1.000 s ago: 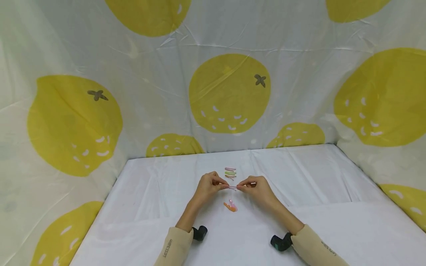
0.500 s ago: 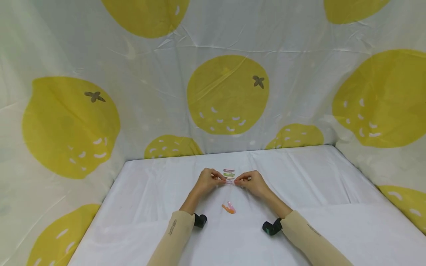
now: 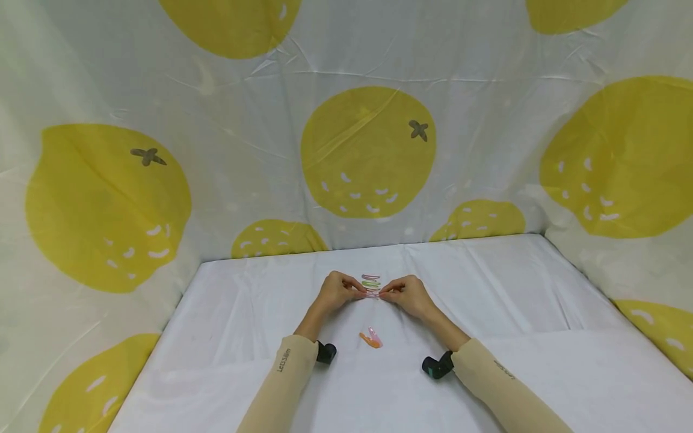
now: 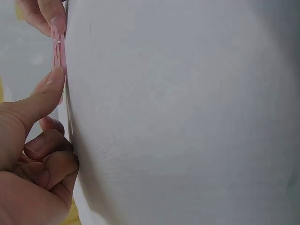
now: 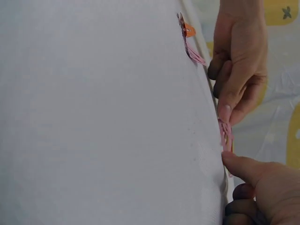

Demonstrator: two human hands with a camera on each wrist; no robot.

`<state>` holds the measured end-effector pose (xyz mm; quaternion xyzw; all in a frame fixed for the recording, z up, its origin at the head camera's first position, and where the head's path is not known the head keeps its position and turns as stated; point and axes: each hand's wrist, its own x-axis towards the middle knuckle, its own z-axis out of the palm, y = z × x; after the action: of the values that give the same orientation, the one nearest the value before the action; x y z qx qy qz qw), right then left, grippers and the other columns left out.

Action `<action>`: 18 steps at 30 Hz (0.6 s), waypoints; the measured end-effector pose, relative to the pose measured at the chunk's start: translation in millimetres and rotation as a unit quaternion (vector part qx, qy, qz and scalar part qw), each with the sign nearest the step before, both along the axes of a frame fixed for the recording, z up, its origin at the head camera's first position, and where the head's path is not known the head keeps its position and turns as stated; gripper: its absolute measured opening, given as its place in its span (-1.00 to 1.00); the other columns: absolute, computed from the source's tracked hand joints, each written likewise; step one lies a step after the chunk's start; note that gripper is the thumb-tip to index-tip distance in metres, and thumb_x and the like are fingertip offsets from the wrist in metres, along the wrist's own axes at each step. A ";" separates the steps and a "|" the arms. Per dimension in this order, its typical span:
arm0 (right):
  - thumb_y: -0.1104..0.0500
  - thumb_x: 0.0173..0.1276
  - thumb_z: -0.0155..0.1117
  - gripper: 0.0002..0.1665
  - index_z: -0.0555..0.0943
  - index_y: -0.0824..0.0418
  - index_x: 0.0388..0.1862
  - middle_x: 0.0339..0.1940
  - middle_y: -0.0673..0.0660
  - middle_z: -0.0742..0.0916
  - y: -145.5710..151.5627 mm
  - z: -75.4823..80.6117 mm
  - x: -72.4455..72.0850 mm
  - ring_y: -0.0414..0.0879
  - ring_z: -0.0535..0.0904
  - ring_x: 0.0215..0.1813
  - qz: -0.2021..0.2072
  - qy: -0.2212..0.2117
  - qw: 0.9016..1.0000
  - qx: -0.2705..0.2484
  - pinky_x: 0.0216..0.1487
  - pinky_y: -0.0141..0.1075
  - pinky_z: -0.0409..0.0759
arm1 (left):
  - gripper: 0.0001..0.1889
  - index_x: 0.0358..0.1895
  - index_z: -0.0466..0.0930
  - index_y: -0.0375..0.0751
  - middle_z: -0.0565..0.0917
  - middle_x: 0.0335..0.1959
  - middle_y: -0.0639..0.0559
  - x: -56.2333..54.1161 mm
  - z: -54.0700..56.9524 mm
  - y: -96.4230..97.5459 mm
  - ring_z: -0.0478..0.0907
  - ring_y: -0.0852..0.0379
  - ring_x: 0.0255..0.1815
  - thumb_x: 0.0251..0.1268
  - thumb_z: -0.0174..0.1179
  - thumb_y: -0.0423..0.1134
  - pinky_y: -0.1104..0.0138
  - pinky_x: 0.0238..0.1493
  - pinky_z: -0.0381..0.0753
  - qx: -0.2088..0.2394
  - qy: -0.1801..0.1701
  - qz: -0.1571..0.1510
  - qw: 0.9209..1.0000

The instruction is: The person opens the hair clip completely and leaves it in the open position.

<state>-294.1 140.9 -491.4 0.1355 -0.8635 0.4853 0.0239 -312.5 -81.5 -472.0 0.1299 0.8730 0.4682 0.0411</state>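
A pink snap hair clip (image 3: pixel 373 295) lies crosswise between my two hands. My left hand (image 3: pixel 337 291) pinches one end with thumb and finger, and my right hand (image 3: pixel 409 296) pinches the other. In the left wrist view the clip (image 4: pixel 57 49) shows its slim open frame, low at the cloth. Seen from the right wrist, the same clip (image 5: pixel 226 136) spans both thumbs. Just beyond the fingertips is a short stack of laid-out clips, with a green one (image 3: pixel 371 284) and a pink one (image 3: pixel 370 277) at the far end.
Nearer to me, an orange hair clip (image 3: pixel 369 341) and another pink clip (image 3: pixel 375 334) lie together on the white cloth-covered table (image 3: pixel 243 325). A white curtain (image 3: pixel 254 144) printed with yellow lemons stands behind the table's far edge.
Both hands have moved forward with the pink hair clip, bringing it to the near end of the row. Over the last half second they have barely moved.
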 end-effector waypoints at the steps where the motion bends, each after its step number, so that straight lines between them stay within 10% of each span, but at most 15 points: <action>1: 0.24 0.26 0.54 -0.95 0.86 0.21 -0.38 -0.69 -0.09 0.55 -0.1 0.0 -0.1 -0.30 0.32 -0.56 0.001 0.003 1.000 0.002 -0.48 -0.45 0.23 | -0.94 -0.36 0.86 -0.30 0.38 -0.68 0.12 0.1 0.1 0.0 0.23 0.23 -0.56 0.12 0.53 -0.39 0.43 -0.52 0.14 0.000 -0.003 0.002 1.000; 18: 0.19 0.26 0.55 -0.92 0.86 0.19 -0.37 -0.69 -0.10 0.51 -0.1 -1.0 -1.5 -0.26 0.32 -0.53 -0.001 0.005 1.000 0.014 -0.46 -0.42 0.24 | -0.96 -0.36 0.85 -0.32 0.38 -0.69 0.15 2.5 0.9 -0.5 0.24 0.23 -0.56 0.13 0.52 -0.42 0.43 -0.52 0.16 0.011 -0.009 0.010 1.000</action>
<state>-295.6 140.8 -492.4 0.1378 -0.8700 0.4727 0.0269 -310.0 -82.0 -471.1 0.1177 0.8689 0.4789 0.0428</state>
